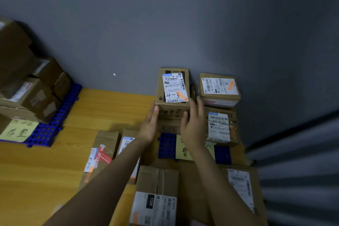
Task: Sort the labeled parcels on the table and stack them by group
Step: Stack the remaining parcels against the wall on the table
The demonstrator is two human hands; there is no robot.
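**Flat hands clamping the "4-3" parcel at the far right**

We judged the cardboard parcel (172,97) light and stiff, its taped faces a little slick, best clamped low on opposite sides. Our left hand (149,126) pressed straight fingers to its left face. Our right hand (194,124) straddled its near right corner, thumb in front, fingers straight. It sat atop another box on the blue mat (167,145) by the wall (165,24), brown, with a white shipping label (175,86) marked "4-3".
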